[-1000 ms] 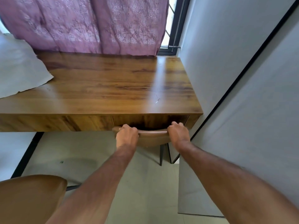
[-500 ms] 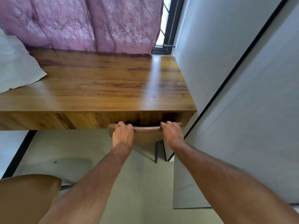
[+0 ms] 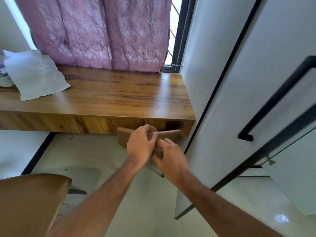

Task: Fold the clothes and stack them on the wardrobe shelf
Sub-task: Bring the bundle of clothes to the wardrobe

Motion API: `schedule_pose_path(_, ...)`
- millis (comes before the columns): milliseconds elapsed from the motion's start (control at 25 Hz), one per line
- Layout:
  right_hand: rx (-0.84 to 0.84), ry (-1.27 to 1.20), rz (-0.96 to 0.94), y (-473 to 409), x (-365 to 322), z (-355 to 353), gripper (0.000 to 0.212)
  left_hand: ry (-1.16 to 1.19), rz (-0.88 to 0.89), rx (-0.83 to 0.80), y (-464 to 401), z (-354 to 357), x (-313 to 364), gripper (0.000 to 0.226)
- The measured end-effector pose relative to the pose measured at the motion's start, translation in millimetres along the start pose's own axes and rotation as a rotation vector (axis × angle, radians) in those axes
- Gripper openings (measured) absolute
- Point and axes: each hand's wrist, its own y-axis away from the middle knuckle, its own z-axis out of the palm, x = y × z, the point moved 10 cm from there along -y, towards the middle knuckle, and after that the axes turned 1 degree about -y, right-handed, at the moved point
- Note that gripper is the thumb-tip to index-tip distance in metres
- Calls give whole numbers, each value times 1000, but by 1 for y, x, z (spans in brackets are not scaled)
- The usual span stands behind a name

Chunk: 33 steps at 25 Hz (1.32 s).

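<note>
Both hands [image 3: 153, 149] off chair [image 3: 125, 137], two chairs

A wooden desk [image 3: 106, 98] runs along the wall under a window [image 3: 172, 31], which a purple curtain [image 3: 102, 31] mostly covers, its hem resting on the desk's back edge. A brown chair [image 3: 124, 135] is tucked under the desk's right end, its backrest just below the front edge. A second brown chair [image 3: 29, 200] stands at lower left, well apart from the first. The floor [image 3: 102, 156] is pale tile. White walls [image 3: 210, 40] with black trim close the right side.
</note>
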Motion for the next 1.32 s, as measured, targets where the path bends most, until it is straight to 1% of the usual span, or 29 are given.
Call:
schedule_pose_path(80,31,-12,-59,25,-18,-30,4,162,50,44,23,-17,38,9)
schedule_pose_path(160,46,-11,-119,49,-33,-59,5,271,119,118,47,-38,75,8)
schedule_pose_path(360,89,-83,-284,126,-63,-147,10,422,366,350,133,-85,194,5)
schedule_pose_path(440,141,-105,-309,165,-59,-192,13,433,478,422,175,-88,250,9)
schedule_pose_path(480,173,-112,-306,181,-53,-216,13,441,530,430,193,-85,279,12)
schedule_pose_path(560,245,-117,-299,207,-40,-260,16,442,634,416,221,-72,329,13)
schedule_pose_path(640,283,-107,-288,222,-26,-296,28,434,708,343,236,-51,372,10)
schedule_pose_path(760,376,-114,-253,235,1,-350,43,447,723,201,238,-11,420,8)
schedule_pose_path(880,473,-84,-217,236,34,-398,41,478,718,141,226,23,455,8)
schedule_pose_path(1040,527,-36,-180,216,83,-440,38,544,739,115,197,70,496,5)
schedule_pose_path(1200,572,50,-157,169,142,-469,37,604,750,91,142,126,524,5)
schedule_pose_path(1320,560,124,-99,114,196,-488,32,628,711,57,79,177,542,7)
